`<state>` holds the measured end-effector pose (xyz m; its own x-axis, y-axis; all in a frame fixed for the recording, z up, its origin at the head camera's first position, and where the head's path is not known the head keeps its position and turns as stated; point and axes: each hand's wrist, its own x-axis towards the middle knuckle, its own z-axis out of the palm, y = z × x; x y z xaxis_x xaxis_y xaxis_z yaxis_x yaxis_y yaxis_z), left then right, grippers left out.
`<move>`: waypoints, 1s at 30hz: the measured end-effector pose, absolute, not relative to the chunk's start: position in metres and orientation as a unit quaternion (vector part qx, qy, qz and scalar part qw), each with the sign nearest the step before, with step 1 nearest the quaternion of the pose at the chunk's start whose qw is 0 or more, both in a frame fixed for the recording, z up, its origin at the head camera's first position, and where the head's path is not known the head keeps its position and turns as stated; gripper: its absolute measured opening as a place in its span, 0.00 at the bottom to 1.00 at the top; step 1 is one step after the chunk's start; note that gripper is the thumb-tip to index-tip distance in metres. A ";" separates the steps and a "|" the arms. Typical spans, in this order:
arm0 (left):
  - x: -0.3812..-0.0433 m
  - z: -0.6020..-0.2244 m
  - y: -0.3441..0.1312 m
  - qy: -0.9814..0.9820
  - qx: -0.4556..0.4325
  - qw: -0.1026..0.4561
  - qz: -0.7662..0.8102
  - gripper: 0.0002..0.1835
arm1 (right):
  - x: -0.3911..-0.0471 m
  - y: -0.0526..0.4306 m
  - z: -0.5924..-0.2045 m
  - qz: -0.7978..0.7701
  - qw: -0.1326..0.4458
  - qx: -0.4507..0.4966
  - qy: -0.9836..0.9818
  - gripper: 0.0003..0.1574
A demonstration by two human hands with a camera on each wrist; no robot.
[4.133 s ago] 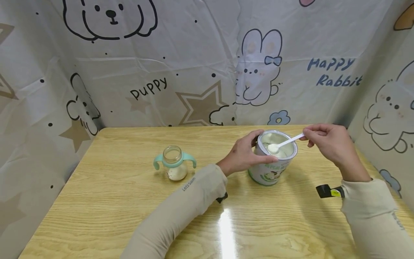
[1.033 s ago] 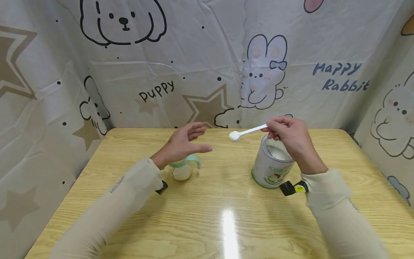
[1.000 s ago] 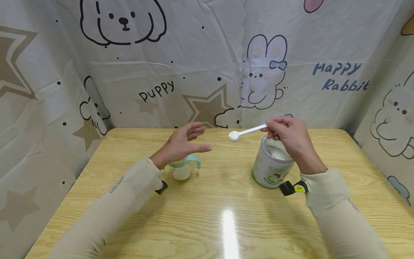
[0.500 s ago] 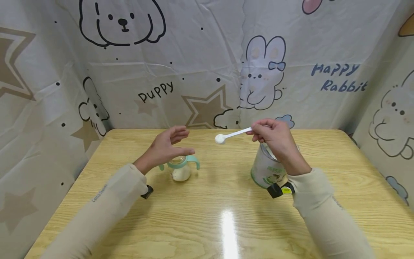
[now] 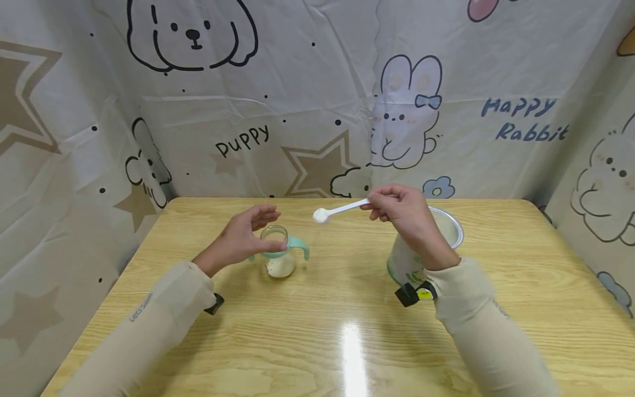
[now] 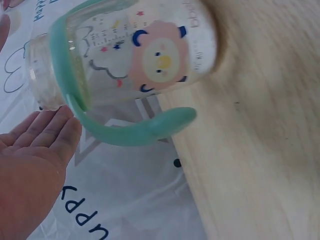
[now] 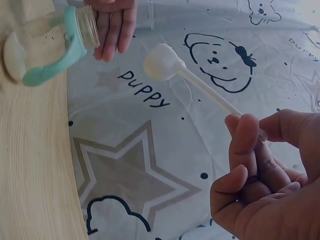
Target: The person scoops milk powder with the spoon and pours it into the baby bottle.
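Observation:
In the head view my right hand (image 5: 404, 212) pinches the handle end of a white measuring spoon (image 5: 349, 207), its bowl heaped with white powder. The right wrist view shows the spoon's heaped bowl (image 7: 162, 62) held level, pointing toward the bottle. A clear baby bottle (image 5: 279, 267) with mint-green handles stands upright and uncapped, pale powder in its bottom. Around its neck my left hand (image 5: 235, 240) spreads, thumb in front and fingers behind. From the left wrist, straight fingers (image 6: 55, 132) lie right at the neck of the bottle (image 6: 125, 60), printed with a bear face.
A powder tin (image 5: 403, 259), without its lid, stands on the right, partly hidden by my right hand and wrist. The wooden table (image 5: 307, 325) ends at a printed cloth backdrop (image 5: 307, 77), with more cloth at both sides.
The loaded spoon has left the tin and moved left toward the bottle. My left hand has let go of the tin and come left to the bottle's neck.

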<state>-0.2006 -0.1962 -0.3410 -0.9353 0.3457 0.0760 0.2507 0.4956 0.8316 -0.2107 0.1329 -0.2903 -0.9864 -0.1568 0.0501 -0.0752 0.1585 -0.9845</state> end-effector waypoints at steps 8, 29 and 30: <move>-0.199 -0.354 -0.195 0.876 0.174 0.053 0.447 0.49 | -0.211 0.119 -0.294 -0.652 0.037 -0.082 0.753 0.14; -0.199 -0.364 -0.198 0.887 0.164 0.020 0.431 0.45 | -0.216 0.088 -0.302 -0.678 0.060 -0.086 0.727 0.14; -0.200 -0.365 -0.197 0.887 0.164 0.019 0.431 0.45 | -0.216 0.086 -0.302 -0.677 0.062 -0.085 0.728 0.14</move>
<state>-0.1997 -0.1975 -0.3646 -0.9452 0.3082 0.1072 0.2747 0.5739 0.7715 -0.2163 0.0864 -0.3024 -0.9780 -0.2073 0.0249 -0.0397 0.0677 -0.9969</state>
